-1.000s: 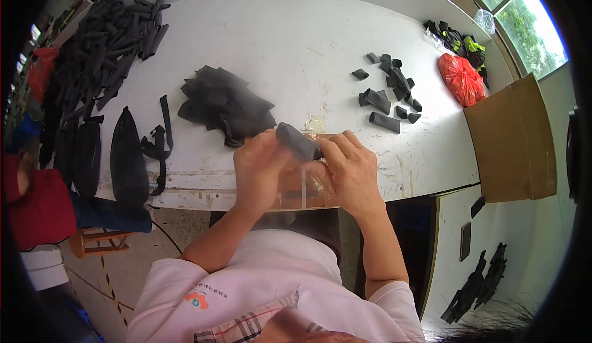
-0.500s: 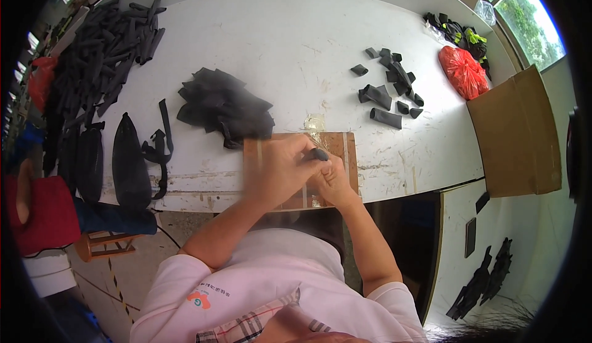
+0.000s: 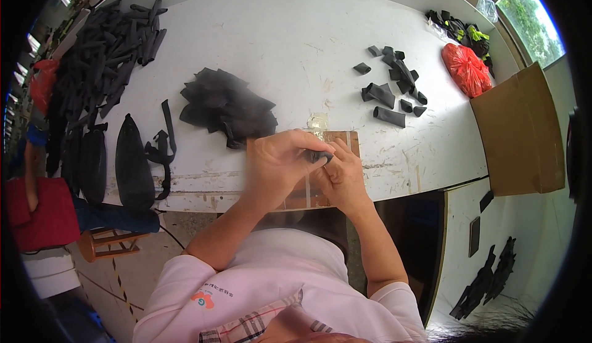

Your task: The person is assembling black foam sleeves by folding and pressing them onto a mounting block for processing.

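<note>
My left hand (image 3: 277, 164) and my right hand (image 3: 342, 176) meet over a small brown board (image 3: 345, 141) at the near edge of the white table (image 3: 259, 41). Between their fingertips sits a small black piece (image 3: 319, 155), mostly hidden by the fingers. Both hands pinch it. A heap of flat black pieces (image 3: 225, 106) lies just left of my hands. Several short black tube pieces (image 3: 391, 90) lie scattered to the right.
A big pile of long black strips (image 3: 98, 53) covers the table's left. A black pouch with a strap (image 3: 132, 158) lies at the left front edge. A red bag (image 3: 465, 69) and a cardboard box (image 3: 518, 133) stand at the right. A wooden stool (image 3: 108, 241) is below.
A second ago the hands held a larger dark grey piece up above the board. They have come down onto the board, and only a small black bit shows between the fingers.
</note>
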`<state>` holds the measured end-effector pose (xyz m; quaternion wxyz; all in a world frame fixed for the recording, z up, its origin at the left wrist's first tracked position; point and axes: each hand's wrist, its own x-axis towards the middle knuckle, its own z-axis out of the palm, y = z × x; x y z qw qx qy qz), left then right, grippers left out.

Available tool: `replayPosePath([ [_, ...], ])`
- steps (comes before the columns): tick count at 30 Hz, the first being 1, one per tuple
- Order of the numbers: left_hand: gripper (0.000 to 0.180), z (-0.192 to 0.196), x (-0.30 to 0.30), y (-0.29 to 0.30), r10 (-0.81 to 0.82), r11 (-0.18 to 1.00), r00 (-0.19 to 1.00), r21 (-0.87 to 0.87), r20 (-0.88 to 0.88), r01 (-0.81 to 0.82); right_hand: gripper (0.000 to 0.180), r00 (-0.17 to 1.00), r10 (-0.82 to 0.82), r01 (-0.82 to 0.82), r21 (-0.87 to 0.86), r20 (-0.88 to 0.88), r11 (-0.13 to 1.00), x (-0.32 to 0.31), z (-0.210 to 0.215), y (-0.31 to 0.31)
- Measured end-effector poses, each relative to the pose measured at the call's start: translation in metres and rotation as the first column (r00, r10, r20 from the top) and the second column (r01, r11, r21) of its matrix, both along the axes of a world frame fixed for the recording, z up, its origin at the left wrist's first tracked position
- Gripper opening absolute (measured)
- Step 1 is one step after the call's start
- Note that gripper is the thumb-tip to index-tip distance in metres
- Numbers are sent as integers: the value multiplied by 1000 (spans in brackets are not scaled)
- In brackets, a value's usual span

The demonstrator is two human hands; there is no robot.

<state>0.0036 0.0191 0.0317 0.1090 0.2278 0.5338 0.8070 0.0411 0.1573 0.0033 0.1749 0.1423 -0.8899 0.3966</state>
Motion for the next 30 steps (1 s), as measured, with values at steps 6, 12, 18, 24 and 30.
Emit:
replayPosePath([
  [6,17,-10,0,1,-9,987,1000,-163,22,12,18,997,40,-48,-130,-64,990,0,-40,-3],
  [12,11,-6,1,-6,-34,999,999,-31,27,35,20,1000,8,-8,14,14,1000,2,-18,0],
  [18,14,1,3,-10,18,919,962,375,272,-124,19,996,-56,70,214,-70,974,0,18,-4],
  [24,10,-11,9,-13,175,944,946,225,274,-240,25,997,-17,28,137,-81,990,-4,-14,-7],
  [30,8,-24,3,-14,229,973,973,8,35,-230,24,998,54,-53,16,-34,998,1,-19,-2],
])
